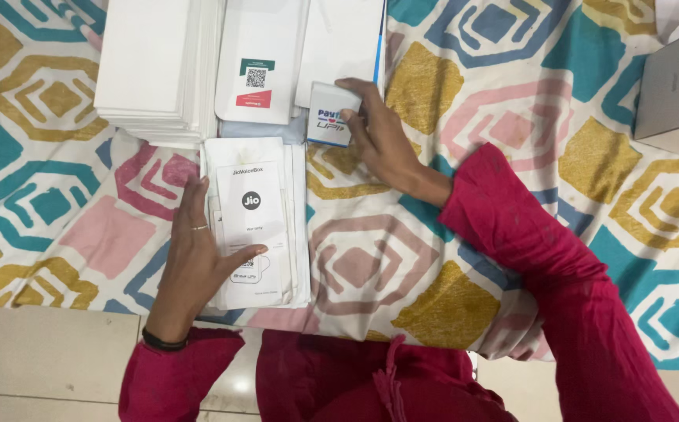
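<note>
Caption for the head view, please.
Left hand steadies a stack of white leaflets on patterned cloth; right hand grasps a small white box.

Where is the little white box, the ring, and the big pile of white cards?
little white box [330, 115], head view, its printed front face.
ring [200, 227], head view, band on the left hand's finger.
pile of white cards [146, 62], head view, blank top card.

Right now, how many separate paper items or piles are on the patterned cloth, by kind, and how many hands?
Tall stack of blank white sheets: 1
White printed leaflet pile under left hand: 1
White card with square code: 1
Small white-and-blue box in right hand: 1
Hands: 2 (left hand, right hand)
Total: 6
</note>
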